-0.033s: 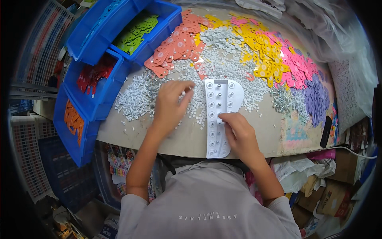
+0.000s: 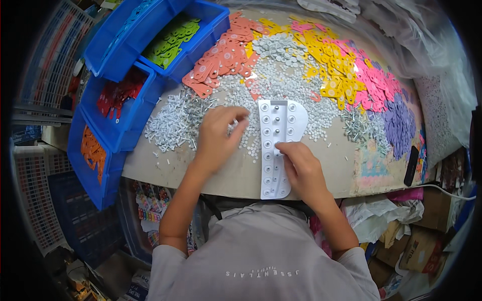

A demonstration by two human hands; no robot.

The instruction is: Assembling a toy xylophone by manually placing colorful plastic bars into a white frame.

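Note:
A white plastic holder (image 2: 266, 156) with rows of round seats lies upright before me on the table, one side of it rounded. Metal pins stand in its middle channel. My right hand (image 2: 305, 169) rests at its right side, thumb and forefinger closed at the channel; whatever they grip is hidden. Left of the holder, my left hand (image 2: 219, 134) hovers over the small white caps (image 2: 246, 138), its fingers curled and the tips close to the thumb. Anything between those tips is too small to make out. White rivets (image 2: 168, 123) are heaped beside this hand.
Blue bins (image 2: 134, 116) at the left hold green, red and orange tags. Salmon tags (image 2: 223, 57), yellow tags (image 2: 341, 75), pink tags (image 2: 374, 83) and purple tags (image 2: 399, 125) are spread across the far table. A black bar-shaped object (image 2: 411, 165) lies near the right edge beside a cable (image 2: 447, 189).
My left hand has shifted slightly right and toward me. My right hand and the white holder have stayed in place.

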